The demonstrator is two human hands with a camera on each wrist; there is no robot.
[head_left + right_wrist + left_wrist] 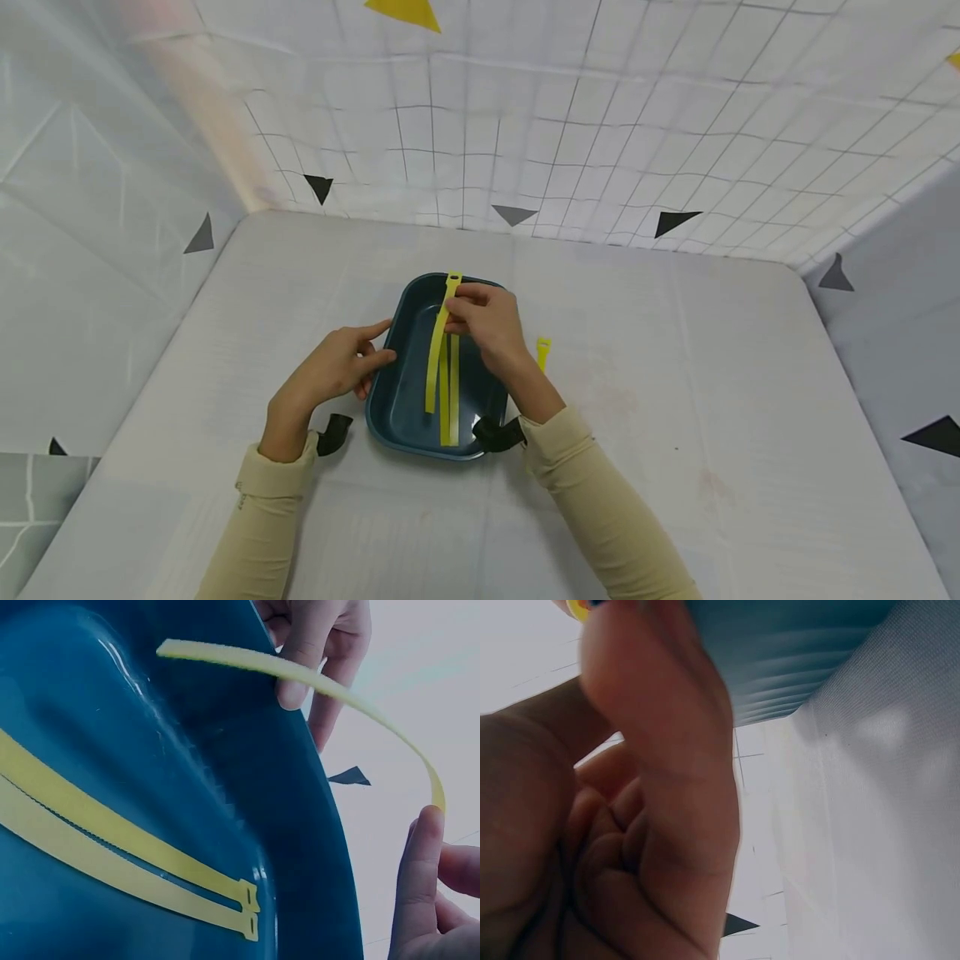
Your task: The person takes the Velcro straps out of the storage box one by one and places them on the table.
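in the head view, my right hand (pixel 491 323) pinches a held strap (pixel 436 367), yellow, close to its slotted end, so the plain tail hangs over the tray (pixel 402 400). my left hand (pixel 326 367) grips the tray's left rim, i'd say to keep the tray from sliding. the tray sits left of centre on the worktop (pixel 690 367), well apart from its left and right edges; beyond the far edge hangs a gridded sheet (pixel 540 125). two lying straps (pixel 454 400) run lengthwise inside, probably set that way because the tray is longer in that direction. a loose strap (pixel 543 350) rests just beside the tray's right rim, partly hidden by my right wrist. the widest room for moving is toward the worktop's right edge.

in the left wrist view, my fingers cover much of the scene, with the tray's ridged outer wall above; the fingertips are too hidden to judge contact here.

in the right wrist view, my left thumb lies inside the tray wall and a finger outside, which bears out the grasp. the held strap bows from my right fingertips across the rim; whether it touches my thumb, i cannot tell. the lying straps' slotted ends stop short of the tray wall.
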